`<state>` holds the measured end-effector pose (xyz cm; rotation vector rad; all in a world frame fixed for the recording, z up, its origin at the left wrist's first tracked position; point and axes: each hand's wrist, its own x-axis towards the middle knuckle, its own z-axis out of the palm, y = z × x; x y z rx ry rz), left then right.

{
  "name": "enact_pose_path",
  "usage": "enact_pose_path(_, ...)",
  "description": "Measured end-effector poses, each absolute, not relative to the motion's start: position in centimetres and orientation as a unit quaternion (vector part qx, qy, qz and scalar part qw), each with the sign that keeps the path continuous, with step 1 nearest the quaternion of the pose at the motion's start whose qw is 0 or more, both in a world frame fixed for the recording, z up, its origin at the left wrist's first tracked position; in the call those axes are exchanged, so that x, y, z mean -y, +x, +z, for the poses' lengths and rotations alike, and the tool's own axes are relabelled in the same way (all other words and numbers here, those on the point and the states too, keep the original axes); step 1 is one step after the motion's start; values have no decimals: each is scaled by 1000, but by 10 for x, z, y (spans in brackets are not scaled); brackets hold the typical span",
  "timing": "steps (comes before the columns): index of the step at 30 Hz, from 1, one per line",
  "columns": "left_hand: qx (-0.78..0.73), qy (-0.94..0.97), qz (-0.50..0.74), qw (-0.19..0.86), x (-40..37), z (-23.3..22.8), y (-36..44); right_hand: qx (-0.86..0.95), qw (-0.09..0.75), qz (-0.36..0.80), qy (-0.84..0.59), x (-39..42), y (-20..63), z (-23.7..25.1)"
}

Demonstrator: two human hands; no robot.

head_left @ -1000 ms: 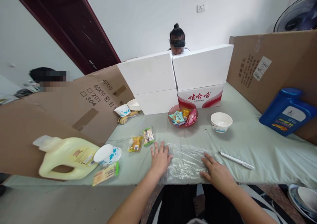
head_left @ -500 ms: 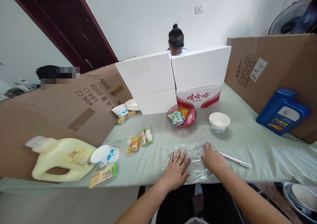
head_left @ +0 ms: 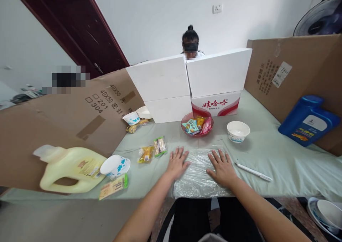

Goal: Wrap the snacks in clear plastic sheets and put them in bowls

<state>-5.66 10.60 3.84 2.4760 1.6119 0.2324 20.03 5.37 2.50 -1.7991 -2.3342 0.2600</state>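
Left hand (head_left: 177, 162): flat, fingers spread, on left edge of plastic wrap (head_left: 199, 174).
Right hand (head_left: 221, 167): flat, spread, on wrap's right part.
Pen (head_left: 253, 171): on table (head_left: 280, 160), just right of wrap.

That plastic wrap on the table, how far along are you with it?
Done: the plastic wrap lies spread on the table. In hand: left hand and right hand press flat on it, fingers spread. Left: it looks crinkled, and nothing lies on it; the snack bowl sits beyond.
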Motion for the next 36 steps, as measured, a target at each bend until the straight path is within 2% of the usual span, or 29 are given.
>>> enact_pose_path(4, -628, 761, 150, 59, -108, 43, -86, 777, 104, 96, -613, -53, 207, 27)
enact_pose_path(7, -529, 814, 225, 83, -80, 59, -84, 795, 165, 127, -569, -44, 215, 44)
enact_pose_path(10, -404, 877, 198, 171, -41, 73, -78, 820, 215, 178, -500, -24, 233, 58)
enact_pose_path(13, -392, 884, 126, 222, -12, 74, -82, 832, 166, 242, -471, 1, 253, 60)
enact_pose_path(17, -413, 875, 90, 237, 1, 64, -92, 826, 109, 281, -477, 27, 270, 52)
enact_pose_path(24, -431, 847, 123, 287, 3, 71, -89, 807, 151, 302, -484, 35, 272, 52)
enact_pose_path(31, -445, 850, 169, 225, 3, 51, -85, 801, 185, 240, -516, 38, 270, 40)
enact_pose_path(36, -435, 846, 186, 246, 3, 52, -85, 812, 198, 243, -493, 42, 274, 37)
